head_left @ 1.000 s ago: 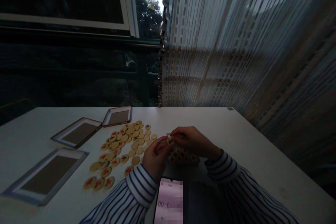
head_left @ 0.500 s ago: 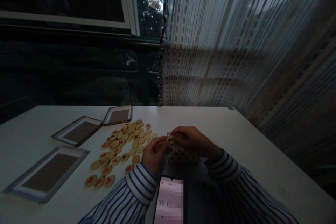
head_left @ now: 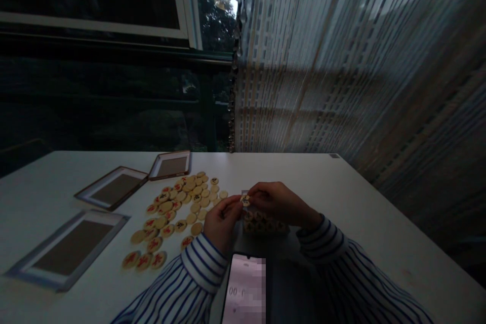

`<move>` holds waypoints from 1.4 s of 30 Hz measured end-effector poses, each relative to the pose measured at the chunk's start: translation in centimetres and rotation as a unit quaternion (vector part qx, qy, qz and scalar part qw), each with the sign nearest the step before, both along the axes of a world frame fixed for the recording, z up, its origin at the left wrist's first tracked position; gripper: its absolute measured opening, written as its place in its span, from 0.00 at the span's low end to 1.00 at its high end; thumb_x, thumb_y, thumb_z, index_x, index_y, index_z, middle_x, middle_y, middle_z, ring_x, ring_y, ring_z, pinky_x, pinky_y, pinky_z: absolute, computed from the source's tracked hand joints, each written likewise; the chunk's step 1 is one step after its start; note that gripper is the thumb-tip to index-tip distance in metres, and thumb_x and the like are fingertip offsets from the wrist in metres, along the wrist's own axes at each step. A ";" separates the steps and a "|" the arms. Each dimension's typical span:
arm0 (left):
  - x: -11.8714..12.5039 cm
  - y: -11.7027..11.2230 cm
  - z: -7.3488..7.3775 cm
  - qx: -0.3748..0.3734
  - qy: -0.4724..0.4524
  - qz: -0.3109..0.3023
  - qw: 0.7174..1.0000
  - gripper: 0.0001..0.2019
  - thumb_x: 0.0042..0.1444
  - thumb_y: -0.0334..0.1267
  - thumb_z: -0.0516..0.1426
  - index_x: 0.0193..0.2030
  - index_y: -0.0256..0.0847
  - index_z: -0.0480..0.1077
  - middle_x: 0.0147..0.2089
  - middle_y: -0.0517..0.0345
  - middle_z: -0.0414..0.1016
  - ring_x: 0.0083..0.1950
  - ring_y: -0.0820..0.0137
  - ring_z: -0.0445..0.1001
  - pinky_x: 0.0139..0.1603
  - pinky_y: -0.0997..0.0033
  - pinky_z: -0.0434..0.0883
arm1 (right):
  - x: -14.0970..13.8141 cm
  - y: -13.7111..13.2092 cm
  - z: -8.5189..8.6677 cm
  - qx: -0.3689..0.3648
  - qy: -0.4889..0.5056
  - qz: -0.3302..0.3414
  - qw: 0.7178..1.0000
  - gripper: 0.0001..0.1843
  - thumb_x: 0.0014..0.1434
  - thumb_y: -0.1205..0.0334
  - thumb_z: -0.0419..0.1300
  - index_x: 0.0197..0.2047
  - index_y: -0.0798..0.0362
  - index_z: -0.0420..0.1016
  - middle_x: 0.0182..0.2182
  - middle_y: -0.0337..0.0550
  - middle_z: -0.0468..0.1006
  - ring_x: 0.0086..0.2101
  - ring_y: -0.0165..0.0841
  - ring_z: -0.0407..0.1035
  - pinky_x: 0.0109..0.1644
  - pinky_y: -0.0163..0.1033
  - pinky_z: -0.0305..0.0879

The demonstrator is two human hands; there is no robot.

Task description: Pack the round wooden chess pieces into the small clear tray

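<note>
Both hands pinch one disc (head_left: 245, 200): left hand (head_left: 221, 223), right hand (head_left: 279, 204). Loose discs (head_left: 178, 210) spread left; three trays (head_left: 68, 250) toward desk's (head_left: 360, 197) left edge; phone (head_left: 245, 288) near edge. Markings unreadable.

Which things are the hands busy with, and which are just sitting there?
Busy with: round game piece pinched by left hand and right hand; row of pieces under them; loose pieces.
Just sitting: flat trays, phone, curtain.

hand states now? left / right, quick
Left hand: fingertips pinching the round game piece, black mark up.
Right hand: fingertips on the same piece, over the box of pieces.
</note>
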State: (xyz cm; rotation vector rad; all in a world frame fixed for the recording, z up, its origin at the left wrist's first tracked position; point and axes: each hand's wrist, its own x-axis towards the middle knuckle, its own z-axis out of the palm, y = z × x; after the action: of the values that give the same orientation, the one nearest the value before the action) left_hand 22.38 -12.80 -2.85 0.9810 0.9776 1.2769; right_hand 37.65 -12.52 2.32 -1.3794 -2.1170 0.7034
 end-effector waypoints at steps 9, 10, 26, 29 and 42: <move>-0.3 0.1 -0.3 0.015 0.059 0.008 0.998 0.15 0.38 0.39 0.60 0.34 0.34 0.74 0.25 0.57 0.75 0.26 0.73 0.71 0.28 0.76 0.70 | 0.1 0.1 -0.2 0.020 -0.008 0.002 1.000 0.08 0.52 0.62 0.54 0.34 0.55 0.71 0.27 0.40 0.76 0.27 0.26 0.69 0.31 0.30 0.62; -0.3 0.1 -0.3 0.017 0.068 0.010 0.997 0.15 0.38 0.39 0.60 0.35 0.34 0.74 0.24 0.57 0.75 0.26 0.73 0.71 0.28 0.76 0.70 | 0.0 0.1 -0.2 0.022 -0.012 0.000 1.000 0.08 0.52 0.63 0.54 0.34 0.55 0.71 0.26 0.40 0.76 0.27 0.26 0.69 0.31 0.30 0.62; 0.0 0.0 -0.1 0.015 0.042 0.015 0.999 0.15 0.36 0.40 0.61 0.32 0.34 0.73 0.22 0.58 0.74 0.24 0.74 0.70 0.27 0.75 0.70 | 0.1 0.2 -0.7 -0.006 0.017 0.010 1.000 0.10 0.52 0.61 0.54 0.37 0.55 0.70 0.28 0.41 0.75 0.29 0.27 0.69 0.32 0.31 0.63; 0.1 0.0 -0.1 0.004 0.032 0.003 0.999 0.15 0.36 0.39 0.62 0.32 0.34 0.73 0.23 0.58 0.75 0.24 0.74 0.71 0.28 0.76 0.70 | 0.1 0.3 -0.6 -0.001 0.018 0.002 1.000 0.10 0.53 0.61 0.53 0.37 0.55 0.70 0.28 0.41 0.75 0.29 0.27 0.69 0.32 0.31 0.62; -0.3 0.3 -0.4 0.013 0.059 -0.001 0.998 0.14 0.37 0.40 0.61 0.31 0.34 0.73 0.24 0.57 0.75 0.24 0.74 0.71 0.27 0.76 0.69 | 0.2 -0.2 0.1 0.027 -0.068 0.043 0.996 0.15 0.53 0.62 0.53 0.45 0.53 0.69 0.31 0.42 0.76 0.31 0.28 0.69 0.35 0.33 0.61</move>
State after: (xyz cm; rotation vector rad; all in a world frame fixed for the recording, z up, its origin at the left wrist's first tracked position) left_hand 22.06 -12.54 -3.24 1.0873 1.0523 1.2455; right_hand 37.81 -12.74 2.47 -1.3478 -2.2960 0.5955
